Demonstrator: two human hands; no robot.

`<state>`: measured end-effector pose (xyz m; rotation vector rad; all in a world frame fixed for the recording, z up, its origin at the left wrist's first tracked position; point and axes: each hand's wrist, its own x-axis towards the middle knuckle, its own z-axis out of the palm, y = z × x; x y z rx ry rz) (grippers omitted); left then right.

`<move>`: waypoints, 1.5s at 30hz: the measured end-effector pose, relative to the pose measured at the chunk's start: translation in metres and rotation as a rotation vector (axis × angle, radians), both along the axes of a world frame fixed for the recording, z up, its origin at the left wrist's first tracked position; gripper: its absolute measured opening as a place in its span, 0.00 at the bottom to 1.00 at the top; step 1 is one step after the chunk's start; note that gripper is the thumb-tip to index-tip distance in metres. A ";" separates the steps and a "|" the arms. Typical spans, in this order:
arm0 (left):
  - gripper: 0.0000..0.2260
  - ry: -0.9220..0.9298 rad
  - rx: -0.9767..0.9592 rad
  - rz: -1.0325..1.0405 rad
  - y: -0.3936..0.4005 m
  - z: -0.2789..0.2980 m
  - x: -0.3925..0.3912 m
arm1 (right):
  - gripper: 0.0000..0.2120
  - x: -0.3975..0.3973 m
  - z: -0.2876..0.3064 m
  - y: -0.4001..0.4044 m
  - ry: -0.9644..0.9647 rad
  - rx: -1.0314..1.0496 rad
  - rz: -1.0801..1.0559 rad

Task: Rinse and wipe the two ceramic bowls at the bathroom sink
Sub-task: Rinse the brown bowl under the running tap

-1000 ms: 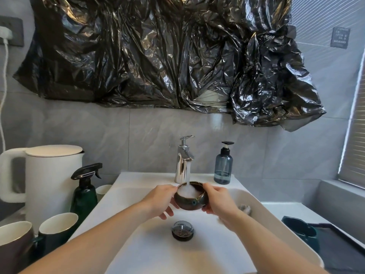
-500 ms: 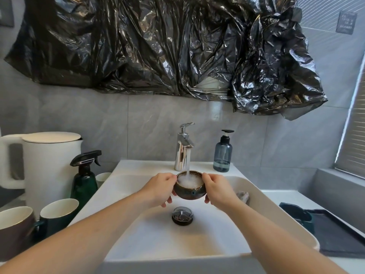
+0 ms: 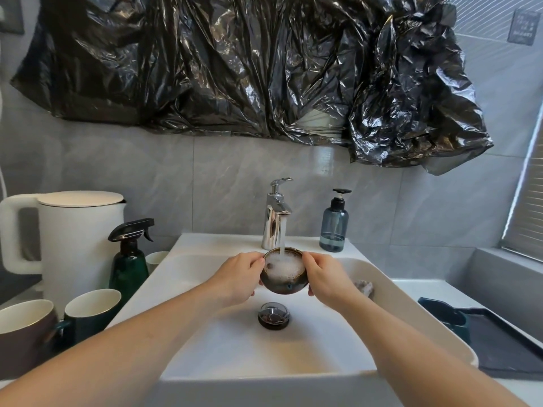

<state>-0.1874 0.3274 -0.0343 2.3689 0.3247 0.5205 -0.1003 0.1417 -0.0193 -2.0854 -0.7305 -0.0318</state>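
A small dark brown ceramic bowl [image 3: 283, 282] hangs over the white sink [image 3: 411, 312], full of frothy water. Water runs from the chrome faucet [image 3: 274, 218] into it. My left hand [image 3: 239, 277] grips the bowl's left side and my right hand [image 3: 324, 279] grips its right side. A dark teal bowl [image 3: 443, 315] lies on a dark mat [image 3: 505, 348] to the right of the sink.
A blue soap pump bottle [image 3: 335, 227] stands behind the basin. A green spray bottle [image 3: 129, 262], a white kettle [image 3: 73, 236] and two mugs [image 3: 88, 312] crowd the left counter. The drain plug [image 3: 273, 315] sits below the bowl. A crumpled wad [image 3: 364, 287] lies on the right inner wall.
The bowl stays under the running water and has filled with froth. Both hands keep their hold; the view has tipped slightly downward.
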 end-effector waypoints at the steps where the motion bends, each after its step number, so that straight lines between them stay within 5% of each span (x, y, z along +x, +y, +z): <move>1: 0.17 -0.006 0.028 0.000 0.001 0.000 0.000 | 0.20 0.000 0.000 0.000 -0.004 0.001 0.008; 29: 0.19 -0.143 0.274 0.043 0.011 -0.008 0.008 | 0.17 0.011 -0.012 0.007 -0.059 -0.046 0.062; 45: 0.20 -0.121 0.139 0.021 0.009 -0.007 0.007 | 0.17 0.013 -0.012 0.008 0.022 -0.040 0.056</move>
